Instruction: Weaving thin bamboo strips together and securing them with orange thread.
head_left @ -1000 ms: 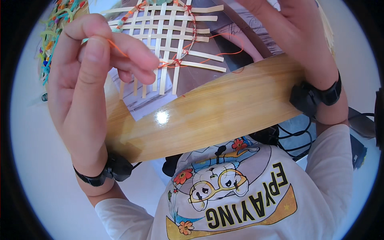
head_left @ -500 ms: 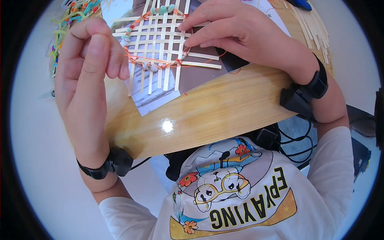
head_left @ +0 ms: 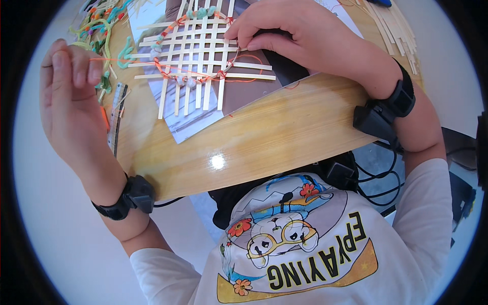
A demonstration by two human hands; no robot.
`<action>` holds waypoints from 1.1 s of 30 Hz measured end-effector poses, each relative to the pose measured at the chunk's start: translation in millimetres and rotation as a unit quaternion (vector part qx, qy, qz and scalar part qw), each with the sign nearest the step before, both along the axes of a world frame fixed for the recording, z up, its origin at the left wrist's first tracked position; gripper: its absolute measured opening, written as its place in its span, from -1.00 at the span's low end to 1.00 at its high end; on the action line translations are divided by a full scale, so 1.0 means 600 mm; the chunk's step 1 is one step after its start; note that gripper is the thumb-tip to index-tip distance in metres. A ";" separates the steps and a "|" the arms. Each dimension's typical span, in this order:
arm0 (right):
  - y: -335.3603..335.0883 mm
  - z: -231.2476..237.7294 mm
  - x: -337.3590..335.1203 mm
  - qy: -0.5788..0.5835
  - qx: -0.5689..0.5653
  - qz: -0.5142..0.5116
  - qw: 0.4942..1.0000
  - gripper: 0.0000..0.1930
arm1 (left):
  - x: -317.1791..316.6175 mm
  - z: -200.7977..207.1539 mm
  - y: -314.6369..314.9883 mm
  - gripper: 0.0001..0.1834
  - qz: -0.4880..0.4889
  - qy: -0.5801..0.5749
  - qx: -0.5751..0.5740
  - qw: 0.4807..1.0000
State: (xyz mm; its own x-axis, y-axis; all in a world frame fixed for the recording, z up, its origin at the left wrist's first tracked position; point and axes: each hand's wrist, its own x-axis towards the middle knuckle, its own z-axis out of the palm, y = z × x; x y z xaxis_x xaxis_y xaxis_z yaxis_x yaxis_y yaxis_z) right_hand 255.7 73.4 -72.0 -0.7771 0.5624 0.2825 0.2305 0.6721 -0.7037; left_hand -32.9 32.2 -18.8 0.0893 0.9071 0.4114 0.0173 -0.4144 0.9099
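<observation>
Hands are apart: your left hand (head_left: 71, 99) pinches the thin orange thread (head_left: 122, 60), your right hand (head_left: 295, 38) the rim of the pale, bamboo-like woven-strip lattice (head_left: 202, 56) between them. Yank hard and that slack loop (head_left: 260, 66) near your right could snag a strip end (head_left: 271, 78), imo.

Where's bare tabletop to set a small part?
Bare wood runs between the printed sheet and the near edge of the table; a smaller patch lies between ruler and sheet. Crowded: upper left, coloured yarn; upper right, loose pale strips; between them, orange thread from left hand to woven lattice.
</observation>
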 end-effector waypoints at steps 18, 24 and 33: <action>-0.002 0.002 -0.004 -0.012 0.016 0.001 1.000 -0.88 | -0.075 0.006 0.026 -0.73 0.267 0.330 -0.018 0.905; 0.003 -0.005 0.002 0.003 0.038 -0.010 0.999 -0.90 | -0.018 -0.020 0.034 -0.77 0.172 0.488 0.163 0.840; 0.002 -0.019 -0.005 0.026 0.055 -0.005 0.998 -0.90 | 0.053 -0.053 0.004 -0.80 -0.077 0.516 0.172 0.836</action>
